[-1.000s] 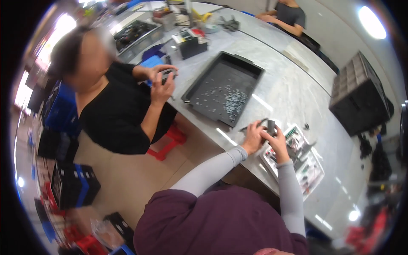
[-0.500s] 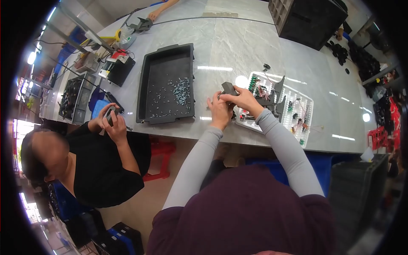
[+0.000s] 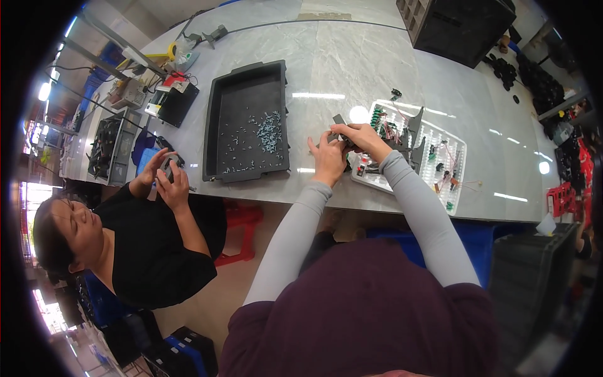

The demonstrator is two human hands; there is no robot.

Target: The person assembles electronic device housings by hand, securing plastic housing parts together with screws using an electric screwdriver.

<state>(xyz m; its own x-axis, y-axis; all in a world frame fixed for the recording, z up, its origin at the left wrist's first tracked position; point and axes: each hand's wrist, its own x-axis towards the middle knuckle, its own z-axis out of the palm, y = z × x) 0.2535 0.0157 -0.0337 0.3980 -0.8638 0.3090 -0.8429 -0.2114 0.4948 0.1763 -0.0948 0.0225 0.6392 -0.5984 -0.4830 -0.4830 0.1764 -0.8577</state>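
Between my hands, above the near part of the table, is a dark grey plastic part [image 3: 339, 119], mostly hidden by my fingers. My left hand [image 3: 328, 157] is closed around it from the left and below. My right hand [image 3: 363, 139] grips it from the right, fingers bent over its top. Just right of my hands lies a white ribbed tray [image 3: 457, 154] with small circuit boards, wires and a dark grey bracket-like piece [image 3: 412, 141]. To the left stands a black shallow bin [image 3: 242, 91] with many small bluish pieces [image 3: 270, 132] scattered over its floor.
A co-worker in black [image 3: 157, 251] sits at the left, holding a small dark part in both hands. A large black crate [image 3: 461, 31] stands at the far right. Black boxes [image 3: 176, 103] and grey crates line the left side. A blue bin [image 3: 471, 245] is below the table edge.
The grey part has turned and tipped lower between my hands, showing less above my fingers. At the far left, another person's hand has gone from the grey piece on the table.
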